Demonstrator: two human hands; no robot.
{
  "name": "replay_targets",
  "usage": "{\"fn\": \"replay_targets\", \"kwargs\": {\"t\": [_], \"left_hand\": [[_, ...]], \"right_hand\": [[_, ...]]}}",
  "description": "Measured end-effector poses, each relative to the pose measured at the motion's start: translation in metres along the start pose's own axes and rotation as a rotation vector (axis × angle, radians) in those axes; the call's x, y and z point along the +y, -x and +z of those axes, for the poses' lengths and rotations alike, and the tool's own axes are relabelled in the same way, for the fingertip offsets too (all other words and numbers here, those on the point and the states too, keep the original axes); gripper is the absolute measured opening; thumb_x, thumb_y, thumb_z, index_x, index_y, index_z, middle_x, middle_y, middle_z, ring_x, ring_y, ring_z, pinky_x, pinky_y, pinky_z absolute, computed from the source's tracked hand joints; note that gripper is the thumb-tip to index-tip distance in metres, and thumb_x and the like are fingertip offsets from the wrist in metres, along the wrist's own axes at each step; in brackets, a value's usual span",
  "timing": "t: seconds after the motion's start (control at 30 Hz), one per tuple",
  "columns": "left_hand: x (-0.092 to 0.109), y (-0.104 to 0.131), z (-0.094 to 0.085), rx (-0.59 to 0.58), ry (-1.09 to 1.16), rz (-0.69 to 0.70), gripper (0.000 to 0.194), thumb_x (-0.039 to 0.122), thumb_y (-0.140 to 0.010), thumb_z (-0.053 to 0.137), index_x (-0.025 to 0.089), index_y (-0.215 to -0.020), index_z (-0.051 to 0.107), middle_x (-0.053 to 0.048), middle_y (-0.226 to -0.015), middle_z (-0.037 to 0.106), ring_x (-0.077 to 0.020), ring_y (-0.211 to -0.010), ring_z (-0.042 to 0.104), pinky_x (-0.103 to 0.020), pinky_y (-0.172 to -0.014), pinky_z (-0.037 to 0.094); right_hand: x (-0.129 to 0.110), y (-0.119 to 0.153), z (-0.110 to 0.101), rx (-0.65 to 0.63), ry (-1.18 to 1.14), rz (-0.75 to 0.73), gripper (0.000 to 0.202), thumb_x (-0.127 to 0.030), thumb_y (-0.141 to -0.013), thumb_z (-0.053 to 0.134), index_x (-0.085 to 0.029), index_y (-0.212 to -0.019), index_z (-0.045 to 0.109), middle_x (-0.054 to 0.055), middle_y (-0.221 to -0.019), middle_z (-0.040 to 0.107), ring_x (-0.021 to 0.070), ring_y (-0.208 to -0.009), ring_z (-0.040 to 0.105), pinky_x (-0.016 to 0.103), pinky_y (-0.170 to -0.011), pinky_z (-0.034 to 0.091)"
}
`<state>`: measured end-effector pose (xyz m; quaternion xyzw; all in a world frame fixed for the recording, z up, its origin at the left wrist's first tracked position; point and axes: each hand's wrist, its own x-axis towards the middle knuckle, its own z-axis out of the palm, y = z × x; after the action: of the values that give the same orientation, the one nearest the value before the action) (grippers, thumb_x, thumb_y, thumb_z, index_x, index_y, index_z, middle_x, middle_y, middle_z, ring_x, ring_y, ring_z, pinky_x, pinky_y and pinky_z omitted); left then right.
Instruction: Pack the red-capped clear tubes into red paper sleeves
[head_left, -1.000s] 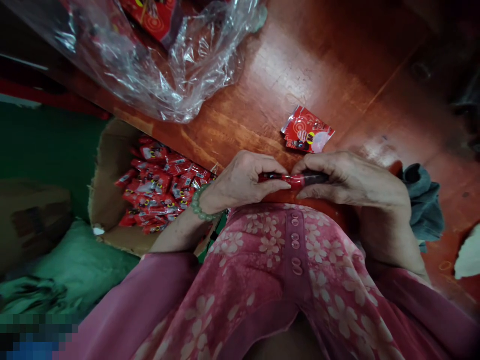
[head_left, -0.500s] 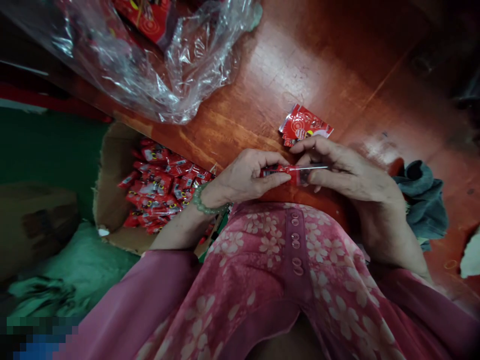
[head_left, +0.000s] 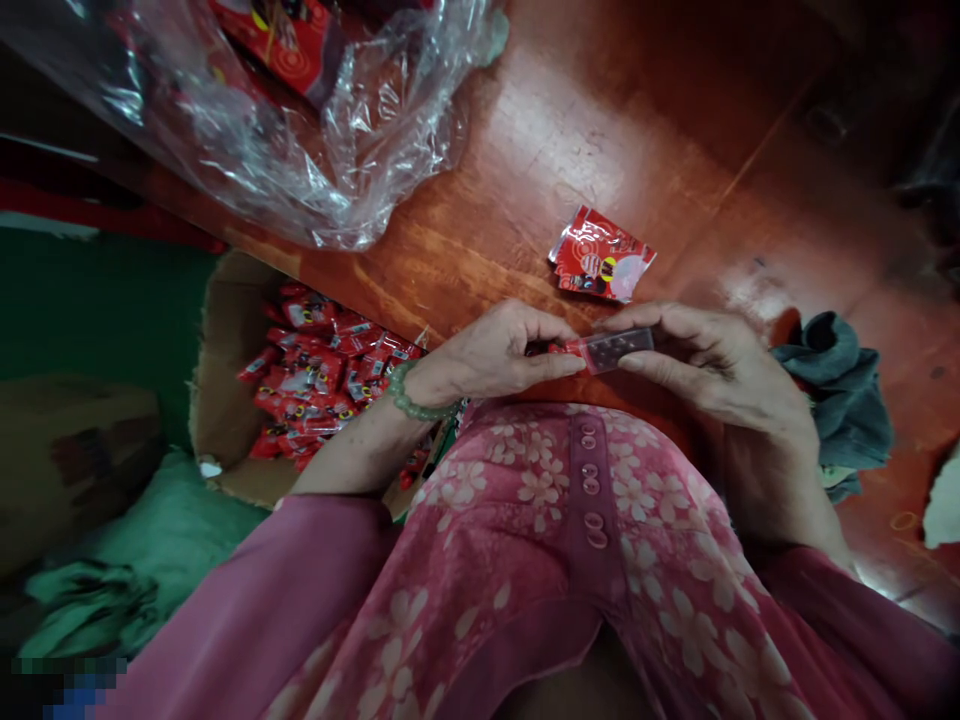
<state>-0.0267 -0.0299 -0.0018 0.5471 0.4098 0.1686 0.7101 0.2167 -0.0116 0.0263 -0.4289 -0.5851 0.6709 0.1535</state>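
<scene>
Between my two hands, in front of the pink flowered garment, is a small red packet with a clear end that shows something dark inside. My left hand, with a green bead bracelet on the wrist, pinches the red end between thumb and fingers. On the other side my right hand grips the clear end by its edges, thumb below and fingers above. A few flat red printed pouches lie on the wooden table just beyond the right fingers, apart from them.
To the left, below the table edge, stands a cardboard box of filled red packets. A clear plastic bag with red printed pouches lies at the upper left. A grey-green cloth rests on the table at the right.
The clear end has turned so its flat face shows instead of its thin edge. My right fingers have drawn back from the loose pouches, which now show fully.
</scene>
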Motion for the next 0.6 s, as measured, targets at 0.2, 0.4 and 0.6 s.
{"fn": "replay_targets", "kwargs": {"t": [0.2, 0.4, 0.6], "left_hand": [[0.008, -0.001, -0.005, -0.082, -0.009, -0.013, 0.036, 0.044, -0.093, 0.061, 0.014, -0.073, 0.067, 0.004, -0.060, 0.050, -0.0079, -0.056, 0.041, -0.022, -0.053, 0.031], [0.009, -0.002, -0.007, -0.079, -0.102, 0.004, 0.040, 0.046, -0.097, 0.054, 0.015, -0.075, 0.066, 0.004, -0.061, 0.048, -0.0080, -0.056, 0.040, -0.021, -0.054, 0.032], [0.009, 0.003, -0.009, 0.055, -0.223, 0.032, 0.030, 0.044, -0.085, 0.071, 0.014, -0.091, 0.074, 0.001, -0.071, 0.065, -0.0106, -0.065, 0.055, -0.022, -0.063, 0.042]], "right_hand": [[0.006, -0.005, -0.004, 0.007, -0.114, 0.026, 0.024, -0.034, -0.087, 0.081, -0.024, -0.109, 0.078, 0.001, -0.095, 0.080, 0.0162, -0.081, 0.074, 0.029, -0.075, 0.060], [0.005, -0.006, 0.003, -0.019, -0.105, 0.009, 0.015, -0.031, -0.089, 0.078, -0.023, -0.102, 0.079, -0.001, -0.094, 0.080, 0.0154, -0.086, 0.075, 0.028, -0.082, 0.060], [0.008, -0.010, 0.008, 0.132, -0.252, 0.052, 0.033, -0.034, -0.080, 0.088, -0.024, -0.108, 0.075, -0.002, -0.089, 0.079, 0.0136, -0.073, 0.073, 0.025, -0.067, 0.059]]}}
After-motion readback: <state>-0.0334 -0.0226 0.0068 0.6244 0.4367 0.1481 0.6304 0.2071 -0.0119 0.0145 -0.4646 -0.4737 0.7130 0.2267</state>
